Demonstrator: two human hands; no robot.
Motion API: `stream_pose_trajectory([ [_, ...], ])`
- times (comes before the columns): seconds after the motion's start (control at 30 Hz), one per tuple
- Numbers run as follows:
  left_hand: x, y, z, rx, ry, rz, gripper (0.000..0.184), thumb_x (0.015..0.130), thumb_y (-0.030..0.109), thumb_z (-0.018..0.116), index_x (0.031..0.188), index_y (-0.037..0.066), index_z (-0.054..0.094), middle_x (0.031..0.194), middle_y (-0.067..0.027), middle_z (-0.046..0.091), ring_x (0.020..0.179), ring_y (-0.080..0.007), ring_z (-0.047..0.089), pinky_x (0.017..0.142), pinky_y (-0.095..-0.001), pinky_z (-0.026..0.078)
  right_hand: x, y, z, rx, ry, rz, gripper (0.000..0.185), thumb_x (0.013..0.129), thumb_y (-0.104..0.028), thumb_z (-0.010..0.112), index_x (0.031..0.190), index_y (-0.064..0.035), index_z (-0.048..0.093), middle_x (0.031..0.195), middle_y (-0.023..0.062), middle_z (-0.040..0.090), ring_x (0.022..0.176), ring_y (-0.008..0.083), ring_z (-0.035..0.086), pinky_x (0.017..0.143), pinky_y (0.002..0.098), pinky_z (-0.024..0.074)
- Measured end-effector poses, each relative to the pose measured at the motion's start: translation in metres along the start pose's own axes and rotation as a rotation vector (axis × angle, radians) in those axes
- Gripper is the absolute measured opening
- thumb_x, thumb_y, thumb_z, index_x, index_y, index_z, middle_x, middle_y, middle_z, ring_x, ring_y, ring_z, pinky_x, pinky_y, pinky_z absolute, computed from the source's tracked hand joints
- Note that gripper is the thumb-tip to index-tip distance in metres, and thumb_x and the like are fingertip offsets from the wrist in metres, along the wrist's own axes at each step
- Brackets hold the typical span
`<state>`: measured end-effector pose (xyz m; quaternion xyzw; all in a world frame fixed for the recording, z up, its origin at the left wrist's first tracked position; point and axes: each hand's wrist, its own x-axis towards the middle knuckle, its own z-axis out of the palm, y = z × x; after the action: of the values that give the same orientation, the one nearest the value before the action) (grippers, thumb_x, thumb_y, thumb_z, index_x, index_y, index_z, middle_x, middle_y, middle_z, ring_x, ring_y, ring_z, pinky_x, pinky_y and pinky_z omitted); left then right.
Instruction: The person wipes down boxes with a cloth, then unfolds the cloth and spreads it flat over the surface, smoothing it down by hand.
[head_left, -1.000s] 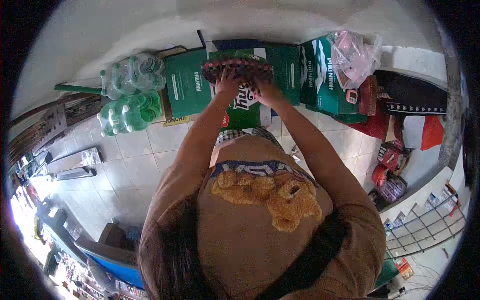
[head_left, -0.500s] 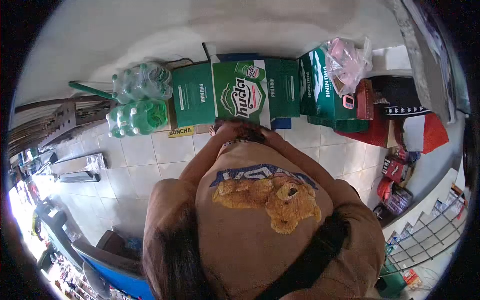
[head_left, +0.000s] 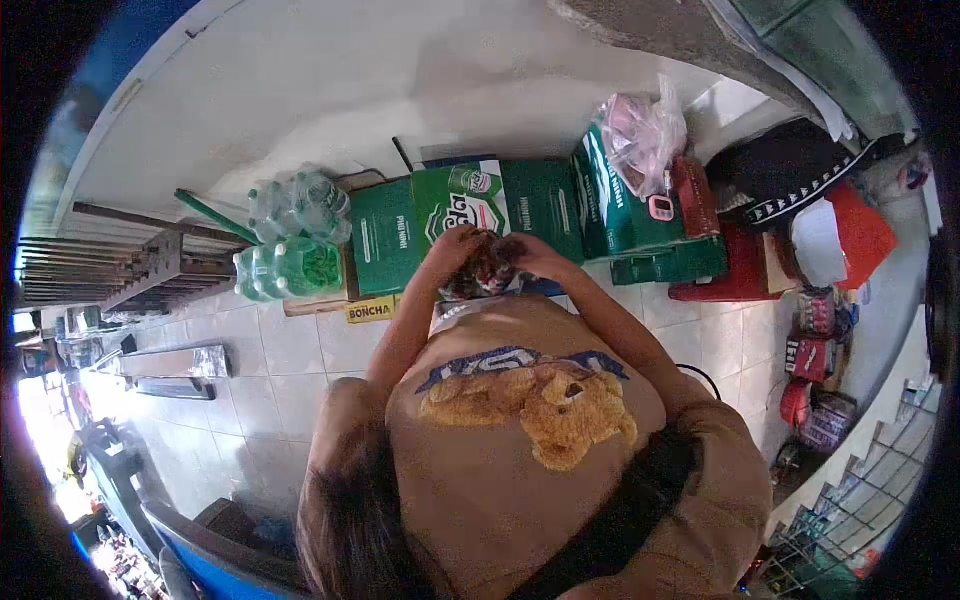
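Both of my hands are close together in front of my waist. My left hand (head_left: 456, 251) grips the left side of a dark red and black patterned cloth (head_left: 484, 272). On the cloth's right side my right hand (head_left: 534, 256) has its fingers closed on the same bunched fabric. Just beyond them a green and white "huda" box (head_left: 439, 197) stands between dark green PHU NINH boxes (head_left: 384, 237). The cloth overlaps the lower part of the huda box in view; its underside is hidden.
Wrapped bottles (head_left: 288, 268) stand at the left, above a yellow BONCHA box (head_left: 371, 309). At the right, a pink item in a clear bag (head_left: 640, 135) rests on a green box. A red stool (head_left: 729, 262) and a wire rack (head_left: 850, 510) are further right.
The patterned cloth was first up at the huda box, then came down to my waist. Now my hands hold it slightly raised and bunched. The view has tilted and shifted.
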<state>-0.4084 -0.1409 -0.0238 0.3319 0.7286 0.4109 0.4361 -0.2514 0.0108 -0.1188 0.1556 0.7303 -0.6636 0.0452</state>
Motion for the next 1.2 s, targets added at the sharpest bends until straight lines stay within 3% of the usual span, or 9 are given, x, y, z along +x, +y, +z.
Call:
stream_pose_trajectory([
  [0.17, -0.033, 0.035, -0.01, 0.38, 0.107, 0.088, 0.028, 0.084, 0.03, 0.059, 0.102, 0.008, 0.064, 0.089, -0.0153, 0.065, 0.078, -0.0281, 0.064, 0.07, -0.0379, 0.049, -0.029, -0.061, -0.044, 0.136, 0.098, 0.054, 0.024, 0.078, -0.008, 0.063, 0.099, -0.0038, 0.054, 0.085, 0.0035, 0.058, 0.075, 0.0094, 0.055, 0.066, 0.0256, 0.046],
  [0.27, -0.05, 0.032, -0.01, 0.516, 0.198, 0.103, 0.029, 0.082, 0.031, 0.059, 0.105, 0.015, 0.064, 0.091, -0.0138, 0.066, 0.078, -0.0319, 0.063, 0.069, -0.0409, 0.049, -0.034, -0.077, -0.063, -0.027, 0.09, -0.054, 0.025, 0.076, -0.022, 0.069, 0.09, -0.0042, 0.058, 0.08, 0.006, 0.06, 0.073, 0.0161, 0.057, 0.068, 0.0319, 0.0461],
  [0.33, -0.058, 0.031, -0.013, 0.521, 0.251, 0.15, 0.028, 0.081, 0.03, 0.059, 0.106, 0.02, 0.064, 0.089, -0.0136, 0.065, 0.077, -0.0349, 0.061, 0.066, -0.0441, 0.048, -0.037, -0.102, -0.066, -0.227, -0.02, -0.014, 0.019, 0.077, -0.014, 0.069, 0.085, -0.0042, 0.055, 0.077, 0.0014, 0.056, 0.062, 0.0057, 0.049, 0.053, 0.0238, 0.0406],
  [0.43, -0.071, 0.032, -0.011, 0.612, 0.315, -0.012, 0.034, 0.08, 0.03, 0.06, 0.113, 0.02, 0.061, 0.09, -0.0158, 0.065, 0.08, -0.0354, 0.061, 0.068, -0.0443, 0.048, -0.039, -0.127, -0.057, -0.254, -0.069, -0.015, 0.022, 0.077, -0.017, 0.071, 0.083, -0.0039, 0.055, 0.076, 0.0005, 0.056, 0.066, 0.0057, 0.049, 0.057, 0.024, 0.0414],
  [0.53, -0.081, 0.033, -0.002, 0.525, 0.381, 0.2, 0.042, 0.077, 0.026, 0.064, 0.118, 0.017, 0.057, 0.092, -0.0184, 0.064, 0.083, -0.0375, 0.06, 0.071, -0.043, 0.048, -0.032, -0.126, -0.033, -0.205, -0.149, -0.141, 0.03, 0.076, -0.023, 0.071, 0.092, -0.0022, 0.056, 0.085, 0.006, 0.059, 0.079, 0.0116, 0.054, 0.07, 0.0283, 0.044],
  [0.63, -0.078, 0.038, 0.015, 0.061, 0.162, 0.347, 0.051, 0.074, 0.022, 0.068, 0.123, 0.014, 0.053, 0.096, -0.0206, 0.063, 0.088, -0.0385, 0.059, 0.073, -0.0411, 0.048, -0.035, -0.15, -0.011, -0.1, -0.275, -0.168, 0.04, 0.076, -0.028, 0.071, 0.102, -0.0021, 0.055, 0.094, 0.0102, 0.06, 0.091, 0.0164, 0.055, 0.083, 0.0301, 0.0424],
  [0.83, -0.08, 0.036, -0.012, 0.399, 0.132, 0.111, 0.048, 0.065, 0.025, 0.071, 0.11, 0.012, 0.06, 0.089, -0.0176, 0.065, 0.084, -0.0365, 0.061, 0.07, -0.0425, 0.048, -0.03, -0.191, 0.003, -0.076, -0.329, -0.181, 0.039, 0.076, -0.029, 0.069, 0.102, -0.0041, 0.055, 0.097, 0.0066, 0.059, 0.092, 0.0147, 0.053, 0.082, 0.0301, 0.0417],
  [0.97, -0.079, 0.013, -0.053, 0.603, 0.083, 0.059, 0.045, 0.07, 0.013, 0.065, 0.114, 0.008, 0.059, 0.089, -0.0174, 0.065, 0.083, -0.0356, 0.062, 0.07, -0.0395, 0.049, -0.035, -0.21, 0.001, -0.15, -0.154, -0.142, 0.026, 0.078, -0.011, 0.066, 0.101, -0.0031, 0.056, 0.092, 0.0018, 0.057, 0.087, 0.0091, 0.051, 0.08, 0.0261, 0.0408],
  [1.2, -0.053, -0.036, -0.106, 0.33, 0.001, 0.267, 0.028, 0.076, 0.013, 0.063, 0.104, 0.012, 0.063, 0.091, -0.0129, 0.066, 0.084, -0.0301, 0.063, 0.071, -0.0368, 0.05, -0.069, -0.202, 0.004, -0.456, 0.059, 0.034, 0.039, 0.072, -0.014, 0.07, 0.106, -0.0027, 0.054, 0.091, 0.0105, 0.06, 0.084, 0.0167, 0.057, 0.074, 0.0303, 0.0445],
])
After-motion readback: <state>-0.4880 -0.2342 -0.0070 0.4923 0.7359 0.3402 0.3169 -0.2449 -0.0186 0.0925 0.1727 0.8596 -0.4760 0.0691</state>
